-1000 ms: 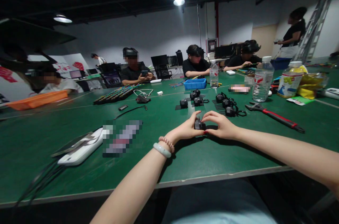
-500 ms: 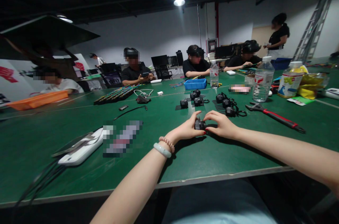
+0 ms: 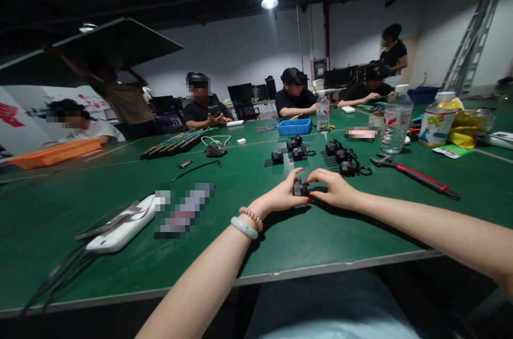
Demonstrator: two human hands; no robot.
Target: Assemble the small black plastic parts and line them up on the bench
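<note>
Black fitting (image 3: 301, 187) sits between the two hands, above the near half of the green table (image 3: 320, 240); left hand (image 3: 281, 194) clamped on it, thumb and fingers along its left side; right hand (image 3: 335, 189) bent round its right end, thumb and fingers curved towards it; firmness of the right-hand grip cannot be told.

Hidden: much of the fitting's left side, behind the left hand; its underside cannot be seen, so contact with the tabletop is uncertain; left forearm cut off at the bottom of the view, right forearm at the right; flat item (image 3: 186, 210) left of the left wrist, pixelated beyond reading; white object (image 3: 500, 139) cut off at the far right.

Edges and room: table's front edge (image 3: 340, 267) runs below both wrists, green surface between; similar black pieces in a left cluster (image 3: 277, 156) and a right cluster (image 3: 345, 168) limit forward reach; adjustable wrench (image 3: 419, 177) lies beyond the right forearm, apart from it; dark cables (image 3: 60, 269) trail to the front edge at left.
</note>
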